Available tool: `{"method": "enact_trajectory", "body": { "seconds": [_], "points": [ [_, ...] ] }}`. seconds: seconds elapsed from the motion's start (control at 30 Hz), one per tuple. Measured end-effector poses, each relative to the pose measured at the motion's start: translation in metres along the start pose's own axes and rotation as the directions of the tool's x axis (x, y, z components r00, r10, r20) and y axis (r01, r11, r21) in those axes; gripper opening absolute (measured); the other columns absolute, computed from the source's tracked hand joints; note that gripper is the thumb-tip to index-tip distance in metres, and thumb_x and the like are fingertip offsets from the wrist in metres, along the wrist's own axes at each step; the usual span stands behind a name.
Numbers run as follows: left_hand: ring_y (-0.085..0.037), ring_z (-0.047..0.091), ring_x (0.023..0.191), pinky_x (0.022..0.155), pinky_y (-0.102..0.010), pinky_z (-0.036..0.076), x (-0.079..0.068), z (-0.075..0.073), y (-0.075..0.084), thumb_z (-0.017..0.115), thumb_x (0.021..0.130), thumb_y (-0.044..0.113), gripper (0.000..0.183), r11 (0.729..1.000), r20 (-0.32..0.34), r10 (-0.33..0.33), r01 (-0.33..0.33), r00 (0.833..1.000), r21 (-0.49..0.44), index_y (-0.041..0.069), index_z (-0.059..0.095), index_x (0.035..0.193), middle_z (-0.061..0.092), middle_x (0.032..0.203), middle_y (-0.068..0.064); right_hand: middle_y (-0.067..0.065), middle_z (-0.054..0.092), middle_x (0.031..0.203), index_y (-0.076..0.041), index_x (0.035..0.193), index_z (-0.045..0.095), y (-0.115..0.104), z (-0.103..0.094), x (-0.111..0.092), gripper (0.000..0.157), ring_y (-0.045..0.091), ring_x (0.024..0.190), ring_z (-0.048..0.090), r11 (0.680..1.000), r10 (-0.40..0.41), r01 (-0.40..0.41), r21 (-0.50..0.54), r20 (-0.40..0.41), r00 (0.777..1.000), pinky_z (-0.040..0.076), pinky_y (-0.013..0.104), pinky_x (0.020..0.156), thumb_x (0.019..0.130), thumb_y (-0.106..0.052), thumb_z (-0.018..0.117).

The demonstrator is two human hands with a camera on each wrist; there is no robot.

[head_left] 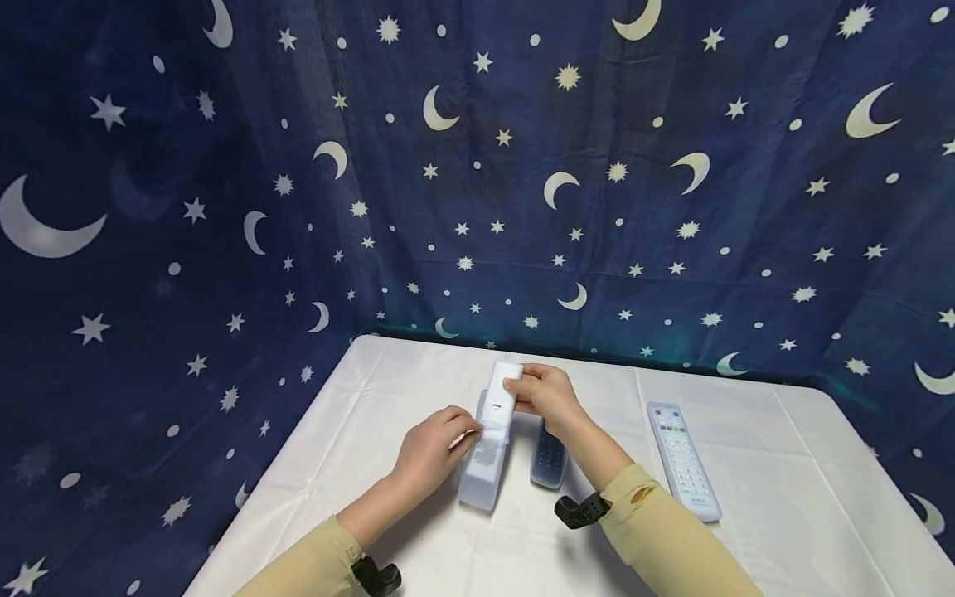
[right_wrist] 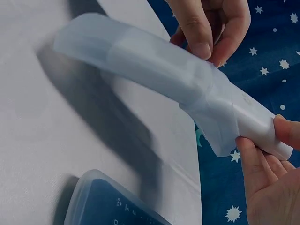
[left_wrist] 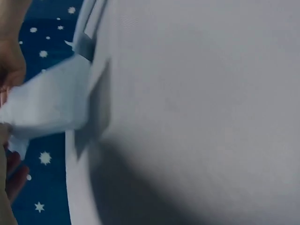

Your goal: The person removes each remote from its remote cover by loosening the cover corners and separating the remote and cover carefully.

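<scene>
A white remote control [head_left: 507,384] sits partly inside a translucent soft sleeve [head_left: 480,485], tilted above the white table. My right hand [head_left: 550,395] grips the bare far end of the remote, thumb on the face towards me, fingers behind. With thumb and fingers, my left hand [head_left: 436,448] pinches the sleeve's edge near its middle. In the right wrist view, a loose flap of the sleeve [right_wrist: 215,131] hangs folded back beside the remote [right_wrist: 258,119]. The left wrist view catches the sleeve's closed end [left_wrist: 51,101] over the table edge.
A dark remote in a clear cover [head_left: 550,460] lies on the table just under my right wrist. Farther right lies a white remote with many buttons [head_left: 682,460], also covered. A dark blue curtain [head_left: 507,191] with moons and stars hangs behind the white table [head_left: 403,365].
</scene>
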State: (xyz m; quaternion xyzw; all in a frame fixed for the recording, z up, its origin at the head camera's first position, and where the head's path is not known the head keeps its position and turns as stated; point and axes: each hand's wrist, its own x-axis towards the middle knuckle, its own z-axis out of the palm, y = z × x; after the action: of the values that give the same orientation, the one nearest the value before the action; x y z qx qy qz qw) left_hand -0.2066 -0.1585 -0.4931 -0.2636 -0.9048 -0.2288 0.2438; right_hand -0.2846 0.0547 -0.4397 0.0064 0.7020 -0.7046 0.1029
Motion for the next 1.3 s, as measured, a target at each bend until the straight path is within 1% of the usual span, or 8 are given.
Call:
{"method": "enact_trajectory", "body": {
  "seconds": [0.17,0.37,0.53,0.67,0.83,0.97,1.2,1.3],
  "points": [
    [-0.013,0.066,0.094,0.068,-0.027,0.056,-0.003,0.001,-0.009,0.089,0.079,0.011,0.031,0.964,-0.062,0.239,-0.229,0.969,0.137,0.020,0.076,0.105,0.067,0.108,0.004,0.017,0.072,0.107,0.009,0.132,0.060,0.001,0.003,-0.002,0.047,0.015,0.077,0.071,1.000,0.013,-0.013,0.002,-0.012,1.000,0.062,0.031,0.069,0.090,-0.005,0.076],
    [-0.014,0.065,0.092,0.065,-0.026,0.055,-0.003,0.002,-0.012,0.086,0.083,0.012,0.027,0.930,0.014,0.292,-0.287,0.956,0.230,0.016,0.069,0.103,0.064,0.108,0.002,0.018,0.072,0.105,0.010,0.129,0.061,0.003,0.004,-0.003,0.044,0.017,0.076,0.071,1.000,0.015,-0.015,-0.003,0.010,1.000,0.062,0.036,0.071,0.089,-0.003,0.076],
    [-0.013,0.058,0.089,0.070,-0.025,0.052,-0.004,0.006,-0.009,0.076,0.093,0.013,0.018,0.903,0.148,0.249,-0.284,0.957,0.322,0.011,0.060,0.104,0.058,0.107,0.000,0.017,0.073,0.101,0.011,0.129,0.060,0.007,0.004,-0.002,0.045,0.018,0.073,0.072,1.000,0.021,-0.020,-0.008,0.014,1.000,0.062,0.040,0.074,0.089,-0.003,0.076],
    [-0.011,0.052,0.084,0.069,-0.024,0.049,-0.006,0.009,-0.006,0.066,0.101,0.015,0.012,0.925,0.199,0.184,-0.238,0.963,0.297,0.011,0.056,0.103,0.054,0.101,0.001,0.016,0.073,0.097,0.010,0.127,0.062,0.006,0.003,-0.002,0.043,0.017,0.071,0.071,1.000,0.014,-0.014,-0.025,-0.004,1.000,0.062,0.039,0.072,0.089,-0.003,0.076],
    [-0.009,0.049,0.081,0.066,-0.022,0.048,-0.012,0.010,-0.002,0.063,0.102,0.013,0.009,0.949,0.214,0.187,-0.233,0.959,0.214,0.010,0.055,0.103,0.052,0.098,0.003,0.015,0.073,0.095,0.010,0.125,0.064,0.005,0.001,0.000,0.041,0.015,0.069,0.070,0.999,0.004,-0.005,-0.049,-0.028,1.000,0.062,0.033,0.065,0.088,-0.004,0.076],
    [-0.008,0.047,0.080,0.065,-0.021,0.045,-0.018,0.010,0.002,0.064,0.102,0.014,0.010,0.947,0.218,0.199,-0.244,0.956,0.208,0.010,0.055,0.105,0.052,0.099,0.003,0.016,0.072,0.099,0.010,0.124,0.064,0.010,0.001,0.001,0.042,0.015,0.071,0.069,0.997,0.015,-0.017,-0.071,-0.037,0.999,0.062,0.037,0.072,0.088,-0.006,0.077],
    [-0.011,0.056,0.084,0.069,-0.027,0.050,-0.011,0.011,0.011,0.069,0.099,0.020,0.007,0.974,0.117,0.083,-0.106,0.990,0.199,0.016,0.063,0.102,0.059,0.101,0.006,0.016,0.073,0.101,0.010,0.128,0.062,0.017,0.001,0.001,0.046,0.016,0.075,0.071,0.995,0.022,-0.025,-0.093,-0.032,0.999,0.061,0.042,0.078,0.088,-0.008,0.078],
    [-0.013,0.059,0.087,0.071,-0.029,0.051,-0.003,0.009,0.017,0.072,0.098,0.024,0.010,0.976,0.116,0.095,-0.115,0.989,0.186,0.020,0.069,0.106,0.062,0.106,0.005,0.018,0.072,0.102,0.010,0.128,0.062,0.016,0.001,0.001,0.047,0.017,0.076,0.071,0.995,0.025,-0.029,-0.095,-0.036,0.999,0.061,0.044,0.080,0.087,-0.008,0.079]
  ]
}}
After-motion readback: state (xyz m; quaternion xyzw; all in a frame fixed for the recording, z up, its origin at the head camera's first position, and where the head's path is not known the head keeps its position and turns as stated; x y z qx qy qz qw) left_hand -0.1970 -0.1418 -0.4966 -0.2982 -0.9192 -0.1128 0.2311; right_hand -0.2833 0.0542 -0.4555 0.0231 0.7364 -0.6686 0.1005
